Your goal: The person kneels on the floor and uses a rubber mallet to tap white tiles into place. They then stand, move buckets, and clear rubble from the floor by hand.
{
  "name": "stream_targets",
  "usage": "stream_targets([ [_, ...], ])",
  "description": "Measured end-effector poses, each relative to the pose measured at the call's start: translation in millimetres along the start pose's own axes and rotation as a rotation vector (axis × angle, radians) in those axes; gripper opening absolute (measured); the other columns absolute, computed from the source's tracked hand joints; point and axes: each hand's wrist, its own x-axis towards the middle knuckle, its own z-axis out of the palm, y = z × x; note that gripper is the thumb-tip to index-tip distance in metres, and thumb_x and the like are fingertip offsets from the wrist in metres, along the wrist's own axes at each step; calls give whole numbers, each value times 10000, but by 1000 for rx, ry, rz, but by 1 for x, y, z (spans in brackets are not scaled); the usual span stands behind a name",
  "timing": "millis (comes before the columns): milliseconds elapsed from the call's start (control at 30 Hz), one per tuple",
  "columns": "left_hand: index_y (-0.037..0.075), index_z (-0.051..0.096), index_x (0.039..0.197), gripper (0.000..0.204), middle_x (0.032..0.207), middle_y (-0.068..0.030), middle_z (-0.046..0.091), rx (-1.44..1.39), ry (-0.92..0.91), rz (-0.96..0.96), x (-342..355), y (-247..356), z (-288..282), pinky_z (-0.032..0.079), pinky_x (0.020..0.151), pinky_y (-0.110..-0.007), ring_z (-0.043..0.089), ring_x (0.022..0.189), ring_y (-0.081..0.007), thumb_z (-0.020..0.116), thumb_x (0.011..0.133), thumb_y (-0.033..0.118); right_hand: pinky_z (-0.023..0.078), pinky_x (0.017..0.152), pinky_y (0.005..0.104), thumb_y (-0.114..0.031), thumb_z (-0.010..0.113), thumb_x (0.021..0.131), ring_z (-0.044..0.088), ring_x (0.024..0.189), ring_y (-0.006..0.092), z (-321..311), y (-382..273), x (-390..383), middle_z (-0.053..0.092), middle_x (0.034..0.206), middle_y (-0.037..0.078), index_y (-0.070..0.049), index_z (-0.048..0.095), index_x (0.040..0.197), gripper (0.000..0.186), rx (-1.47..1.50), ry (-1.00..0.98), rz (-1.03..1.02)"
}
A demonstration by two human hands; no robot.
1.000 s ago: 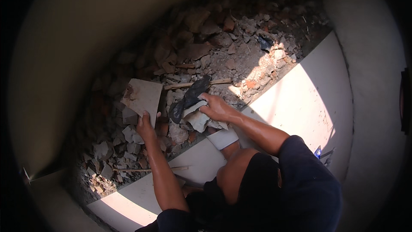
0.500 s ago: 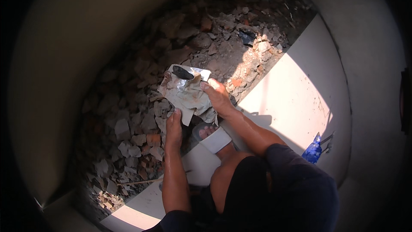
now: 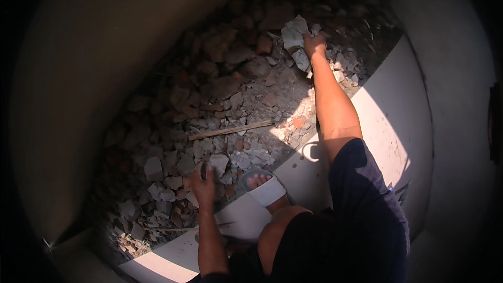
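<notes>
With my right arm stretched toward the far right of the debris heap, my right hand [image 3: 315,47] is closed on a crumpled pale grey sheet [image 3: 295,31]. Whether the sheet is paper or plastic I cannot make out. Its lower part hangs against the rubble [image 3: 251,71]. Down at the near edge of the heap, my left hand [image 3: 203,186] has its thumb and fingers apart and holds nothing. Just beside those fingers lies a pale broken chunk [image 3: 219,163]. A thin wooden stick [image 3: 230,130] rests across the rubble between my two hands.
My sandalled foot [image 3: 267,191] stands on the light floor slab [image 3: 309,181] bordering the heap. Walls rise on the left [image 3: 94,63] and right [image 3: 456,94]. Another thin stick [image 3: 170,229] lies at the near left. A blue item [image 3: 391,187] shows partly beside my right sleeve.
The crumpled sheet went from between both hands to the far right in my right hand. My left hand let go and dropped lower. The stick across the rubble is now uncovered.
</notes>
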Motion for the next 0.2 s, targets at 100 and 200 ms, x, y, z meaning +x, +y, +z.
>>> stream_targets([
  [100,-65,607,987,387,923,-266,585,235,69,155,0,-6,9,429,817,-476,546,911,-432,671,852,292,485,882,428,-391,648,820,598,1061,405,10,-8,7,645,1090,239,-62,629,1172,482,-115,-60,-189],
  [200,-49,578,861,375,854,-254,552,360,69,243,-5,-8,14,414,756,-508,522,840,-445,709,809,298,482,887,451,-429,616,850,606,1043,403,17,-31,2,649,1072,244,-88,617,1199,489,-295,-188,-286],
])
